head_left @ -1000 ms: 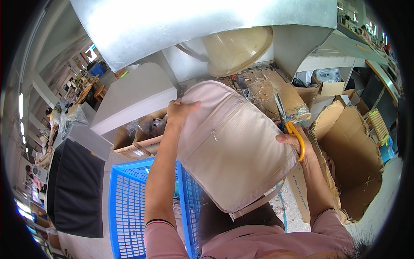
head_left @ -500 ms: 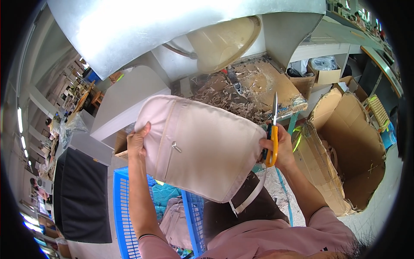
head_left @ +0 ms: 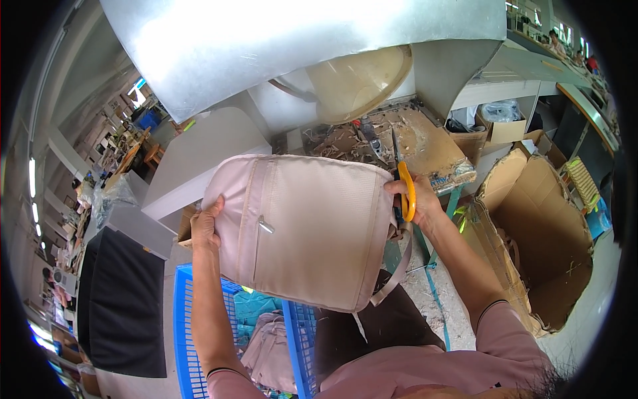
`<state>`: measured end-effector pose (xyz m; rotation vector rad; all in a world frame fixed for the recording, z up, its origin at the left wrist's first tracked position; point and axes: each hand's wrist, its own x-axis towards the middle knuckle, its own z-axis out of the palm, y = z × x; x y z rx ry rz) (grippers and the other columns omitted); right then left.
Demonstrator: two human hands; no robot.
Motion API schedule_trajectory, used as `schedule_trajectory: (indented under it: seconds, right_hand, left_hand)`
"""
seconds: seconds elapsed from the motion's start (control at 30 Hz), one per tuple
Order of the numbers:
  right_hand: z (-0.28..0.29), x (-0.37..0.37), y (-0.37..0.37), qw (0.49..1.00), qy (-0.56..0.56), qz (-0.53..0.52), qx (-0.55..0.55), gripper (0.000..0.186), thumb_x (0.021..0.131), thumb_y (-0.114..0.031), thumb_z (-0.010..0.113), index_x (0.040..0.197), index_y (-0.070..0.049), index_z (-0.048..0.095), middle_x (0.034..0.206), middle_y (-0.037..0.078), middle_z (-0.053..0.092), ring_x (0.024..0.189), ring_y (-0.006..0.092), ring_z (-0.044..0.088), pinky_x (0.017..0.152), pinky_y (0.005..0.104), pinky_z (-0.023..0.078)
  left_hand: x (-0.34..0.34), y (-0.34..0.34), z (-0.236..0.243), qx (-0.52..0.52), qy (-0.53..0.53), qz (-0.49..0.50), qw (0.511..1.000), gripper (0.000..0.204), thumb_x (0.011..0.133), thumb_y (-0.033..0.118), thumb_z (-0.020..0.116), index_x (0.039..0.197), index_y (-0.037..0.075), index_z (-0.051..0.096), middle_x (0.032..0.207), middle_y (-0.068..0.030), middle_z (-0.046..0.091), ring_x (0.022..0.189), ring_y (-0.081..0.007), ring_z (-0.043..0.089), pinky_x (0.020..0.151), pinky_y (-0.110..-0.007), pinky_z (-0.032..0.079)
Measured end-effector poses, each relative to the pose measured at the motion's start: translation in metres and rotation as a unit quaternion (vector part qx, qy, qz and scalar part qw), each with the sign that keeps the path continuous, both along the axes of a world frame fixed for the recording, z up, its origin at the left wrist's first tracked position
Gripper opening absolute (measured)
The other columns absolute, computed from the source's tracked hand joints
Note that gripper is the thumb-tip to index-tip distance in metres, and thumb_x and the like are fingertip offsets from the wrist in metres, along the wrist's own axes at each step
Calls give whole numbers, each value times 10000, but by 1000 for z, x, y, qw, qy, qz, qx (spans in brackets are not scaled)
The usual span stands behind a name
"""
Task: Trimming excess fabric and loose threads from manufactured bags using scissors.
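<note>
A pale pink-beige fabric bag (head_left: 309,236) with a zipped front pocket is held up in front of me, a strap hanging from its lower right. My left hand (head_left: 206,223) is closed on its left edge. My right hand (head_left: 415,199) holds orange-handled scissors (head_left: 407,189), blades pointing up and apparently shut, while its thumb presses on the bag's upper right edge. A scrap-littered worktable (head_left: 425,139) lies behind the bag.
A blue plastic basket (head_left: 299,352) with fabric pieces is at my lower left. An open cardboard box (head_left: 551,266) stands right, a gray counter (head_left: 199,146) left, and a metal hood (head_left: 292,33) hangs over the worktable. Distant workers (head_left: 555,40) are at benches.
Since a second ago I have turned the bag to lie more squarely across my view and moved it left. Both hands have shifted leftward with it, keeping hold of bag and scissors.
</note>
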<state>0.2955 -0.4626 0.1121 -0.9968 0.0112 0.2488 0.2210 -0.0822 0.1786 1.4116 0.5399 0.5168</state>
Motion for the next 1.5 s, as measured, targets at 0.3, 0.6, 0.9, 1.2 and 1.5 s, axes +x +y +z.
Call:
schedule_trajectory:
  seconds: [0.3,0.6,0.9,1.2,1.5]
  right_hand:
    - [11,16,1,1000,0,12,12,319,600,67,645,866,22,475,708,92,579,561,174,575,502,278,499]
    - [2,21,-4,998,-19,10,55,375,599,80,640,929,44,465,717,95,579,589,181,577,547,302,502]
    - [-3,-21,-7,991,-101,-88,-24,449,616,67,659,1024,27,475,737,59,565,633,139,556,611,251,471]
    - [78,-60,58,903,-281,206,-251,528,592,-17,704,1079,-16,501,807,46,542,705,105,512,627,233,427]
    - [103,-78,109,667,-654,97,-342,377,689,-71,609,1052,-57,503,832,150,583,791,245,576,641,348,439]
  left_hand:
    - [8,-3,4,6,-22,9,1000,447,598,95,752,964,-63,550,913,-111,590,799,-199,557,736,-300,442]
    - [6,-9,7,9,-34,7,999,445,608,71,740,978,-71,538,919,-118,591,803,-202,562,734,-295,445]
    - [-39,-32,-24,44,-28,39,998,489,639,171,733,998,-86,522,891,-118,596,779,-199,565,711,-282,447]
    - [-120,-175,-45,700,-212,-281,622,401,688,97,604,1062,-14,513,1078,-194,482,1000,-315,460,857,-419,328]
    - [-73,-208,-41,787,-101,-315,520,258,611,174,644,822,42,576,755,-91,561,728,-253,562,693,-353,427]
